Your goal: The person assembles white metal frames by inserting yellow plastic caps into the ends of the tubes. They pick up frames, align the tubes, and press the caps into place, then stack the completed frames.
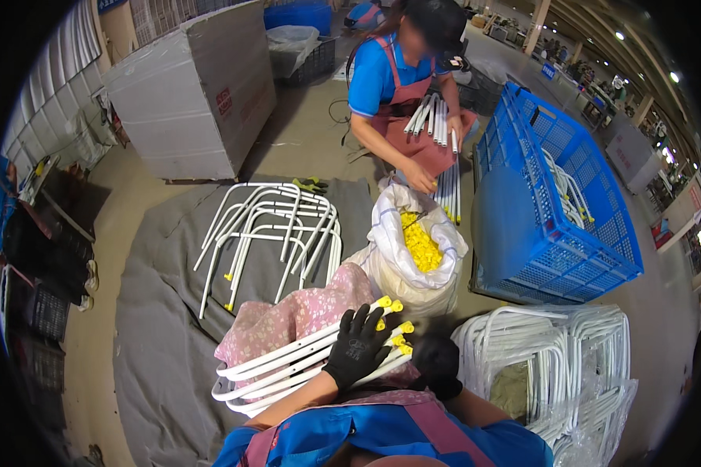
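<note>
A bundle of U-bent white tubes lies across my lap, with yellow end caps on the ends toward the right. My left hand, in a black glove, holds the bundle from above, its fingers laid across several tubes. Just right of the capped ends is my right hand, also black-gloved; its fingers are dark and blurred, so their grip is hidden. Beyond the tubes stands an open white woven sack filled with loose yellow caps. Pink floral cloth lies under and behind the tubes.
More bent white tubes lie on a grey cloth. Plastic-wrapped tubes are stacked at right, near a blue crate. A co-worker holds white tubes across the sack. A large grey box stands at far left.
</note>
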### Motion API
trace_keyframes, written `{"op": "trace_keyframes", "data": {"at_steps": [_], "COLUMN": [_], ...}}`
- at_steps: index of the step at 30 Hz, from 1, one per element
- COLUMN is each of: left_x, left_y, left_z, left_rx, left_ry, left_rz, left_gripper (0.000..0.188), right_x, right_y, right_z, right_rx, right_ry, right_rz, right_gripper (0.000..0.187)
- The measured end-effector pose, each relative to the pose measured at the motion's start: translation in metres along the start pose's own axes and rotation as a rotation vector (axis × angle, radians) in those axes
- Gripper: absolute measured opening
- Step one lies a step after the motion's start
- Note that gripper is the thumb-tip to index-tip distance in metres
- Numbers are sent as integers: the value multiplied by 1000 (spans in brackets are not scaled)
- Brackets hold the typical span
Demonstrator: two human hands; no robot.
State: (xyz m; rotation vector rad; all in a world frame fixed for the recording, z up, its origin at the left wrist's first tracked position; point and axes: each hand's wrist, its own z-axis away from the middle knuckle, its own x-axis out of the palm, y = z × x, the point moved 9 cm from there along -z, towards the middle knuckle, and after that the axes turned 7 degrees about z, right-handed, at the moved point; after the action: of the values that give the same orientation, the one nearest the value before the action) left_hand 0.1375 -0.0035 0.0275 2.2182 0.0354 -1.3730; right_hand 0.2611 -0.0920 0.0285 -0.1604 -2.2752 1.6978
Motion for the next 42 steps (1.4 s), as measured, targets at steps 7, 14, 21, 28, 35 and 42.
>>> {"op": "trace_keyframes", "data": {"at_steps": [7,14,21,28,35,42], "left_x": [-3,-5,-11,-13,-17,-7], "left_y": [1,6,9,-5,-6,-11], "left_z": [2,1,4,-6,-12,-12], "left_rx": [4,-7,17,-48,-2,-48], "left_ry": [-17,-30,9,-39,31,-16], "left_rz": [7,-32,-30,-234,-232,-201], "left_gripper": [47,45,41,43,49,50], "right_x": [4,16,25,46,55,45], "right_y": [-15,-50,-44,-57,-76,-66], "right_z": [-3,-2,-10,-42,-58,-50], "right_rx": [-230,-422,-56,-102,-86,-34], "right_ry": [-71,-77,-325,-325,-428,-432], "right_rz": [308,435,393,372,449,234], "right_gripper": [62,39,19,21,23,25]}}
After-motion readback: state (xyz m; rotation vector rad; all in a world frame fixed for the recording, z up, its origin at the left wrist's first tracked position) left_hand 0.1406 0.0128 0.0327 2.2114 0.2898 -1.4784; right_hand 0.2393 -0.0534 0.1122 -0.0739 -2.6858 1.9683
